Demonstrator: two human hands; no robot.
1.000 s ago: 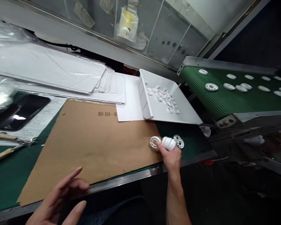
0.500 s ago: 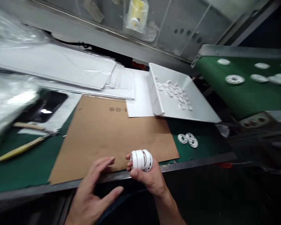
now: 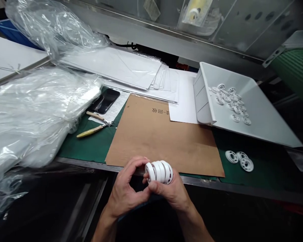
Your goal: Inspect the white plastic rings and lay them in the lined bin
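A row of several white plastic rings (image 3: 159,172) stands side by side above the front edge of the bench. My right hand (image 3: 175,191) is wrapped round the rings, its thumb along their lower side. At the row's left end, my left hand (image 3: 127,188) has its thumb and fingers curved around the end ring, fingertips touching it. Beneath and beyond the hands lies a brown cardboard sheet (image 3: 164,137) with printed characters. Three loose white rings (image 3: 246,164) rest on the green mat to the right.
A white tray (image 3: 267,117) at the right holds many rings. Cutters (image 3: 93,130) and a black phone (image 3: 106,101) lie left of the cardboard. Plastic bags (image 3: 32,111) cover the far left; white sheets (image 3: 121,67) are stacked behind. A green conveyor (image 3: 295,67) is at upper right.
My left hand has moved in from the left and closed onto the end of the row of rings. The view has turned left, so the bench contents appear further right.
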